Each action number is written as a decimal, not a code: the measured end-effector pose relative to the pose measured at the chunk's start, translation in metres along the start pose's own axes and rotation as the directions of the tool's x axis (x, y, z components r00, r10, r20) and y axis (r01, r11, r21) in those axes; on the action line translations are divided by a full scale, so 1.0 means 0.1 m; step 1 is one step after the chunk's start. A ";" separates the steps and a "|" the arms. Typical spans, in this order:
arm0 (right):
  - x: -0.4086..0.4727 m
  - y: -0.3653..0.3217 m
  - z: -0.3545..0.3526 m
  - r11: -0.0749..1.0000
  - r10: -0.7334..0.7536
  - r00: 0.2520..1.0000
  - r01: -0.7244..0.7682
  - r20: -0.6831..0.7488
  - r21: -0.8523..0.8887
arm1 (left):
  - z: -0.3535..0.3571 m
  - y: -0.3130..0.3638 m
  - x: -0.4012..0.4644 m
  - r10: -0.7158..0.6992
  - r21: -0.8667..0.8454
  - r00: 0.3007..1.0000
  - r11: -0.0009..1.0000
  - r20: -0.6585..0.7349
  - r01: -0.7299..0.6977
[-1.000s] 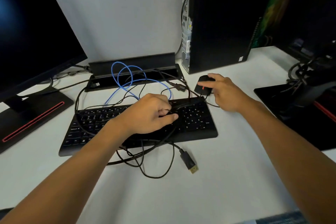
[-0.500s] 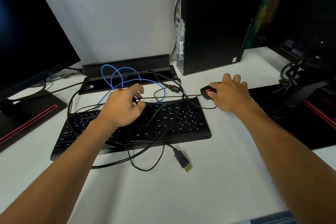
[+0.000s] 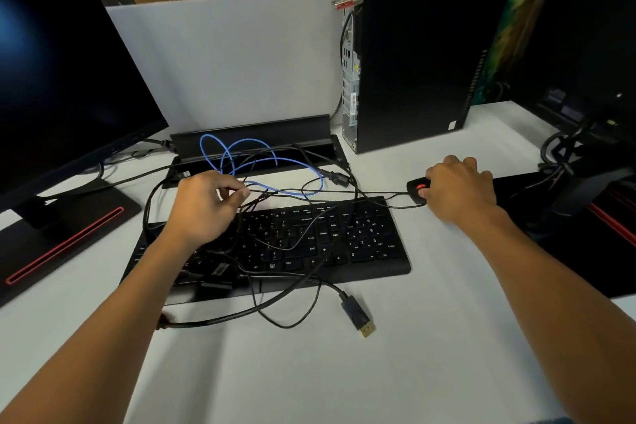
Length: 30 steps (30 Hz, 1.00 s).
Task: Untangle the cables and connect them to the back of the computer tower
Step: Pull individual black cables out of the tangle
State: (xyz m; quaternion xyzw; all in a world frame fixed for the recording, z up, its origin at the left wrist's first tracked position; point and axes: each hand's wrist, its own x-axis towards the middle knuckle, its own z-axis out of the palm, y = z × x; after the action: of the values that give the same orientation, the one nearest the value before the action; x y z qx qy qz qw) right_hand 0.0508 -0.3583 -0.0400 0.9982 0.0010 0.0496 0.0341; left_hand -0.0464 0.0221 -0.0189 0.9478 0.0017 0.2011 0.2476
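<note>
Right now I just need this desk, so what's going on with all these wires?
A person is sorting tangled cables. The left hand pinches a thin black cable above the keyboard; the right hand holds the mouse. The blue cable is looped, and the gold-tipped plug lies loose, short of the computer tower.

Black keyboard [image 3: 309, 237], black cables [image 3: 292, 286], blue cable [image 3: 241, 162], black red-wheeled mouse [image 3: 417, 190], white desk [image 3: 344, 372].

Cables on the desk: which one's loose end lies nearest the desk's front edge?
The thick black cable with the gold-tipped plug, lying free in front of the keyboard. The blue cable loops behind the keyboard.
</note>
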 end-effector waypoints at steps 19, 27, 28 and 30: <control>-0.44 -0.90 -0.63 0.664 -0.403 0.591 0.714 -0.699 0.222 | -0.03 0.18 -0.18 0.070 -0.086 0.997 0.994 -0.016 -0.071; -0.21 -1.35 -0.33 0.728 -0.629 0.773 0.548 0.084 0.411 | -0.15 -0.18 -0.24 -0.188 0.161 0.932 0.976 0.309 0.144; -0.19 -1.39 -0.32 0.728 -0.622 0.777 0.531 0.095 0.433 | -0.15 -0.18 -0.27 -0.181 0.159 0.938 0.978 0.297 0.138; -0.17 -1.41 -0.33 0.690 -0.613 0.788 0.503 0.051 0.521 | -0.13 -0.19 -0.30 -0.149 0.170 0.954 0.980 0.260 0.107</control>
State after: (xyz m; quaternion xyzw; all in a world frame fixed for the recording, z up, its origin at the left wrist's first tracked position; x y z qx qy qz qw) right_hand 0.0304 -0.2156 -0.0181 0.9245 0.3146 -0.0765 -0.2014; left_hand -0.0768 0.0418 -0.0288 0.9805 0.0447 0.0521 0.1843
